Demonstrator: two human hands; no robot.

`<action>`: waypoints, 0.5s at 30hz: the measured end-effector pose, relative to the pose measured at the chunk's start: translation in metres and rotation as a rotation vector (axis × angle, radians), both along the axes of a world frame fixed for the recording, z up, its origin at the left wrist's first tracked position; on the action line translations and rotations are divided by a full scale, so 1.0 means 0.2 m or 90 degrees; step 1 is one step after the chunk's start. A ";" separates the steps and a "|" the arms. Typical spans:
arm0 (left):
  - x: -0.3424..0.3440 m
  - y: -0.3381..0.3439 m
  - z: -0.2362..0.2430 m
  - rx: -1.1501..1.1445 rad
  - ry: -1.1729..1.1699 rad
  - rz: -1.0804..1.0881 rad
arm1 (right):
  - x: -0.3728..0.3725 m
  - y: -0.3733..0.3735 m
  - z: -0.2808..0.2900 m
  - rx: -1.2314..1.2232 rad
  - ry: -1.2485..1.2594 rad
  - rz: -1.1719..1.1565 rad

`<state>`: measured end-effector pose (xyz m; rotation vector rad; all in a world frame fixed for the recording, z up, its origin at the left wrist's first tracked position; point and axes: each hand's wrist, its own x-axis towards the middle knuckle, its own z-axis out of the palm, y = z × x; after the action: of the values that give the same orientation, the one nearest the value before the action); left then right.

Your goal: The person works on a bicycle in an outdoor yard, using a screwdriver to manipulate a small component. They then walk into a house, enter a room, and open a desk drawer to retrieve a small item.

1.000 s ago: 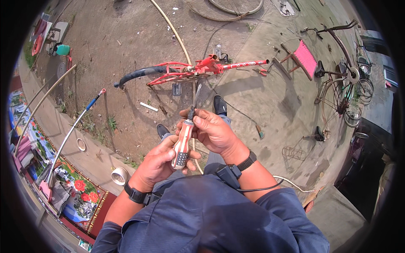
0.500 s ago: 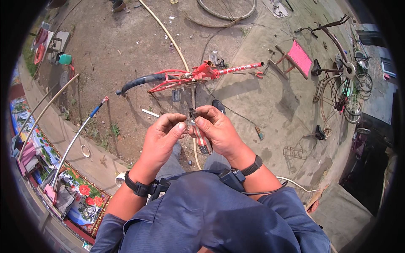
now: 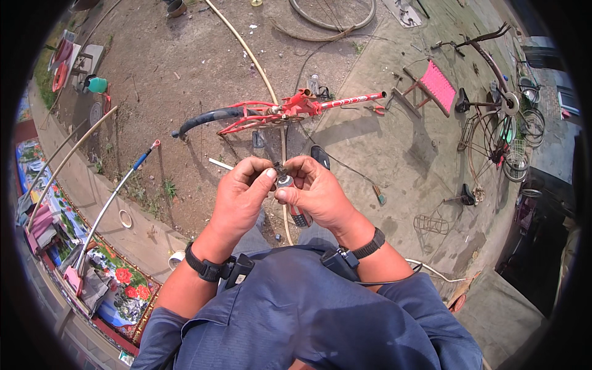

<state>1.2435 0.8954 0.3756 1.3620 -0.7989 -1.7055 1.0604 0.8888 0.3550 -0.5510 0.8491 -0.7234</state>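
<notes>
My left hand (image 3: 243,194) and my right hand (image 3: 314,194) meet in front of me, thumbs and forefingers pinched at a small dark part (image 3: 278,165), too small to make out clearly. The screwdriver (image 3: 298,216), with a striped and dark-patterned handle, is gripped in my right hand, its handle pointing down toward me and partly hidden by the fingers. Beyond my hands a red bicycle frame (image 3: 296,108) lies on the ground, with a black curved piece (image 3: 209,119) at its left.
A pink-seated stool (image 3: 436,86) and bicycles (image 3: 512,123) stand at the right. A long pale hose (image 3: 246,49) crosses the ground. A wheel rim (image 3: 333,26) lies at the top. A flowered mat (image 3: 123,290) with bent tubes is at the left, and a white tub (image 3: 177,259) nearby.
My left hand has moved up from the screwdriver's handle to the small dark part at its top. The screwdriver now sits further right, in my right hand, handle mostly covered.
</notes>
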 end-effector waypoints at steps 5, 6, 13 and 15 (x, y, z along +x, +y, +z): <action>0.01 0.01 0.03 -0.010 -0.001 -0.005 | -0.01 0.00 0.01 -0.001 0.007 -0.001; 0.01 0.01 0.03 -0.012 0.011 0.001 | -0.01 0.01 0.01 0.004 0.000 -0.011; 0.00 0.01 0.07 -0.011 0.027 0.001 | 0.00 0.02 0.03 0.078 -0.107 -0.048; 0.00 0.02 0.07 -0.014 0.050 0.010 | 0.01 0.02 0.04 0.124 -0.132 -0.064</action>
<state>1.2430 0.8986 0.3903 1.2746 -0.7590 -1.7226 1.0619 0.8927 0.3638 -0.2556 0.7471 -0.7662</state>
